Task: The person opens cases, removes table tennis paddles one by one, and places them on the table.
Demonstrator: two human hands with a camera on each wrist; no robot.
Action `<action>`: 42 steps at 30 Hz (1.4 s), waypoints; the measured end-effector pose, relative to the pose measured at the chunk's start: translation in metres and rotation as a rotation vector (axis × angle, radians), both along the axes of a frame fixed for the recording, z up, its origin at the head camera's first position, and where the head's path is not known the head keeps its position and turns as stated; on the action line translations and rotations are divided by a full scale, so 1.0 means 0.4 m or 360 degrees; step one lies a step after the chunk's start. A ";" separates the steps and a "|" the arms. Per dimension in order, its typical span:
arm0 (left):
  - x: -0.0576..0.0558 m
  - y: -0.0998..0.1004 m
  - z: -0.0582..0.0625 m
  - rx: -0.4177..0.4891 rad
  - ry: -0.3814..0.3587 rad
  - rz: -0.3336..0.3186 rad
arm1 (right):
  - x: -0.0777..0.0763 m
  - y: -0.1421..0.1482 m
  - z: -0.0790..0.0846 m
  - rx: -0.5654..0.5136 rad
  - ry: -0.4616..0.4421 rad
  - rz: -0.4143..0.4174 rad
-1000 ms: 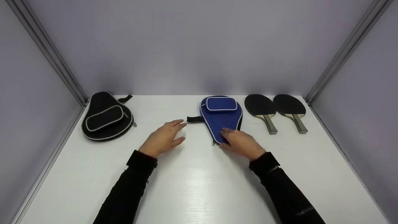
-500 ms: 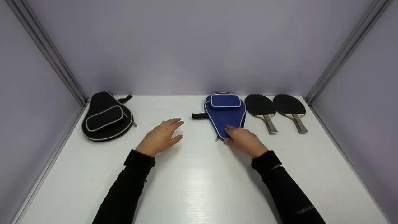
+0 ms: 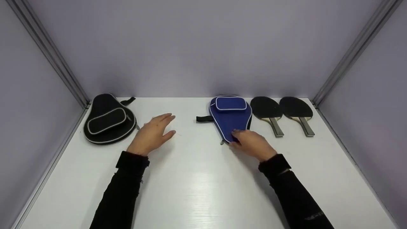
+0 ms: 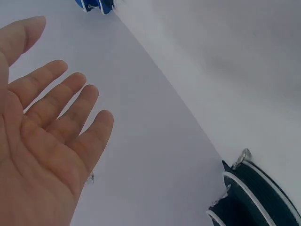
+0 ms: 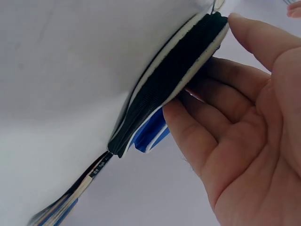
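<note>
A blue table tennis bat case (image 3: 229, 119) with white piping and a small front pocket lies at the back of the table, narrow end toward me. My right hand (image 3: 253, 144) rests on that narrow end. In the right wrist view, its extended fingers (image 5: 181, 122) touch the top of the case, and the thumb is by the tip. My left hand (image 3: 151, 134) hovers with spread fingers and holds nothing. It is between the blue case and a black bat case (image 3: 108, 100), nearer the black one. That black case has white piping, its wide end toward me.
Two black-faced table tennis bats (image 3: 265, 107) (image 3: 295, 106) lie side by side right of the blue case, handles toward me. A black strap (image 3: 204, 119) sticks out from the blue case's left side. Grey-white walls enclose the white table (image 3: 197, 187) at the back and sides.
The blue case has shifted slightly right and back under my right hand, then stopped. My left hand has moved left, away from it.
</note>
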State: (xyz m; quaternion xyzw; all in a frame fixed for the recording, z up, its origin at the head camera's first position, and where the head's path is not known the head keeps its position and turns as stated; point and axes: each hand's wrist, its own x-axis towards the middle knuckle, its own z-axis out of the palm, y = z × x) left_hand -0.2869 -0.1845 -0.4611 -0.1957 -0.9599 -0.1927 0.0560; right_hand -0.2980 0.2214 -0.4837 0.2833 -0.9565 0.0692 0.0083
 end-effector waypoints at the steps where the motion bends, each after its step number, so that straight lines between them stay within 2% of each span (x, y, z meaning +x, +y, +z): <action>1: -0.002 -0.012 0.002 -0.0001 0.0021 0.0022 | 0.001 0.000 0.004 0.0001 -0.0015 -0.0010; 4: -0.009 -0.050 0.004 0.0004 0.0058 0.0086 | 0.006 -0.004 0.017 0.0004 -0.0045 -0.0025; 12: -0.014 -0.170 0.005 0.0036 -0.0023 0.0284 | 0.027 -0.019 0.046 -0.0007 -0.0013 -0.0020; 19: -0.010 -0.268 -0.009 0.0041 -0.0031 0.0423 | 0.040 -0.033 0.055 0.0019 0.0064 0.0015; 24: -0.004 -0.320 -0.022 -0.0026 -0.0124 0.0524 | 0.045 -0.039 0.057 0.0031 0.0088 0.0041; 28: 0.002 -0.342 -0.028 -0.0074 -0.0227 0.0575 | 0.050 -0.042 0.060 0.0027 0.0085 0.0041; 32: 0.004 -0.348 -0.029 -0.0078 -0.0274 0.0602 | 0.052 -0.042 0.060 0.0012 0.0095 0.0050; 36: 0.005 -0.348 -0.027 -0.0086 -0.0276 0.0608 | 0.053 -0.043 0.061 0.0003 0.0092 0.0057; 42: 0.005 -0.342 -0.023 -0.0139 -0.0216 0.0591 | 0.055 -0.046 0.063 -0.0007 0.0105 0.0069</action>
